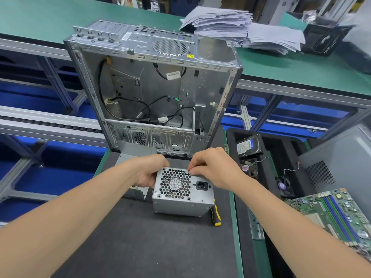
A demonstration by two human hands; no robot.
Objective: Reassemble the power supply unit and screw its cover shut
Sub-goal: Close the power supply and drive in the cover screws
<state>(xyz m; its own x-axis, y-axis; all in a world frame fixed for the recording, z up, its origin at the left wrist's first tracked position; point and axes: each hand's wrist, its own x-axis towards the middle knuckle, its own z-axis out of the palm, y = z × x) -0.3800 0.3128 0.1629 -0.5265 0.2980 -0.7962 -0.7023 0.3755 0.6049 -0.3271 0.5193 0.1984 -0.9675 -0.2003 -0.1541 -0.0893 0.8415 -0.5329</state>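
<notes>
**Work position.** One power supply unit (182, 203) stands on the black mat (140, 247) at the near centre, just in front of one open computer case (152, 87). Its grille face points up towards the camera. This face carries one honeycomb fan grille and one power socket.

**Hands.** The left hand (149, 173) grips the left side of the unit, with its fingers curled round the far-left edge. The right hand (213, 167) has curled fingers, and its fingertips (191, 171) pinch at the far rim of the grille face. Whether a screw sits between them cannot be told.

**Tools.** One screwdriver (215, 216) with a black and yellow handle lies on the mat, touching the right side of the unit.

**Surrounding parts.** To the right, a black foam tray (285, 141) holds one hard drive (249, 147) and two small fans (249, 168) (283, 186). One motherboard (341, 213) lies at the near right. Two stacks of paper (220, 23) (275, 39) rest on the far green bench (40, 17).
</notes>
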